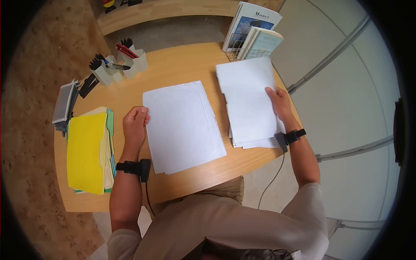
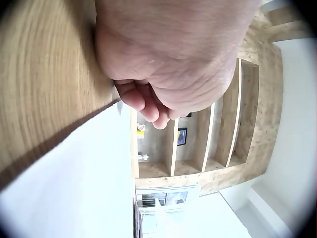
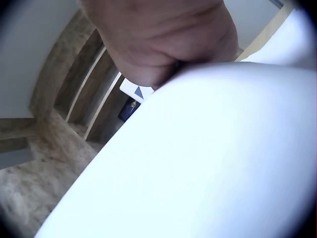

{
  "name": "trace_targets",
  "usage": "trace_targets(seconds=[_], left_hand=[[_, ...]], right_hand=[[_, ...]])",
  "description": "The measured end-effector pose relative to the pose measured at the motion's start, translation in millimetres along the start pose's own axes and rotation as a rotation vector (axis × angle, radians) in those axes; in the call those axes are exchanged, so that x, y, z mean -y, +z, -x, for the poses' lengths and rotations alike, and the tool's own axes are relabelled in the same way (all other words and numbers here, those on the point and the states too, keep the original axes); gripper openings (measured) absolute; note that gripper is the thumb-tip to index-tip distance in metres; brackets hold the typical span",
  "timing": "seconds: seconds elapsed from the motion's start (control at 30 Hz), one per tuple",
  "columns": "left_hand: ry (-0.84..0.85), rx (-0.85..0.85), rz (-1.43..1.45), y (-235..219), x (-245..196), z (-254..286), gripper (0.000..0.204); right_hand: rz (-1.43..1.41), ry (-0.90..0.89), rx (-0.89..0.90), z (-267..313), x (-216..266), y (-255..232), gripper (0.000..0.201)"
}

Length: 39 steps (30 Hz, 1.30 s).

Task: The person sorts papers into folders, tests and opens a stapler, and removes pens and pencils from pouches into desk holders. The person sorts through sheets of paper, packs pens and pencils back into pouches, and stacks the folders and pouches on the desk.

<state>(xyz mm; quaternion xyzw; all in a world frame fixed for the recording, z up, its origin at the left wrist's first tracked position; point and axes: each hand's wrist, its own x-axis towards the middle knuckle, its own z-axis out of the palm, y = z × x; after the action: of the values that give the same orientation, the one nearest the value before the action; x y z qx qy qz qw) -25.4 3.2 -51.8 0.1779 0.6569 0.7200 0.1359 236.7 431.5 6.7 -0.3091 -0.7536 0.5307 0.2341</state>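
Note:
A stack of white paper [image 1: 184, 130] lies on the desk in front of the person, its sheets slightly out of line. At its left edge rests the left hand [image 1: 135, 123], fingers curled, with the thumb along the index finger. The left wrist view shows the curled fingers [image 2: 148, 106] beside the corner of the paper [image 2: 74, 173], with no sheet between them. Further right, the right hand [image 1: 281, 104] grips white sheets [image 1: 249, 95] by their right edge, thumb on top. More paper [image 1: 253, 143] shows below these sheets. In the right wrist view the held sheet [image 3: 188, 148] bends upward and hides the fingertips.
Yellow, cream and green folders [image 1: 86, 151] are piled at the left. Pen holders [image 1: 136, 63], a black stapler [image 1: 89, 86] and a grey document holder [image 1: 65, 104] stand behind them. Books [image 1: 260, 43] fill a wire rack at the back right. A wall panel [image 1: 346, 108] borders the right side.

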Motion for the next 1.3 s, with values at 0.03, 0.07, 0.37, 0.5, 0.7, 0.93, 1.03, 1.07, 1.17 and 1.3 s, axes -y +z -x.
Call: trace_targets(seconds=[0.03, 0.07, 0.37, 0.5, 0.7, 0.93, 1.03, 1.07, 1.17, 1.3], left_hand=[[-0.002, -0.004, -0.004, -1, 4, -2, 0.018], [0.009, 0.019, 0.030, 0, 9, -4, 0.015], [0.017, -0.040, 0.056, 1, 5, -2, 0.017], [-0.026, -0.011, 0.044, -2, 16, -6, 0.019], [0.022, 0.033, -0.320, 6, 1, 2, 0.034], [0.028, 0.058, -0.275, 2, 5, 3, 0.040], [0.045, 0.067, -0.299, 2, 6, 2, 0.040], [0.030, 0.072, -0.284, 2, 6, 2, 0.040], [0.016, 0.066, -0.267, 3, 6, 1, 0.039], [0.115, -0.277, -0.129, 21, 2, 3, 0.042]], right_hand=[[-0.003, 0.002, 0.005, -2, -7, -13, 0.032], [0.118, 0.013, -0.032, -2, -10, -21, 0.033], [0.908, -0.446, -0.397, 2, -20, -8, 0.043], [0.453, -0.187, 0.092, 8, 35, 45, 0.030], [0.457, -0.153, 0.485, 0, 81, 155, 0.027], [0.677, -0.214, 0.384, -21, 74, 216, 0.074], [0.510, -0.058, 0.361, -23, 72, 222, 0.077], [0.517, -0.062, 0.367, -25, 69, 223, 0.077], [0.249, 0.052, 0.348, -28, 60, 225, 0.066], [-0.078, 0.049, 0.531, -4, 72, 218, 0.036]])
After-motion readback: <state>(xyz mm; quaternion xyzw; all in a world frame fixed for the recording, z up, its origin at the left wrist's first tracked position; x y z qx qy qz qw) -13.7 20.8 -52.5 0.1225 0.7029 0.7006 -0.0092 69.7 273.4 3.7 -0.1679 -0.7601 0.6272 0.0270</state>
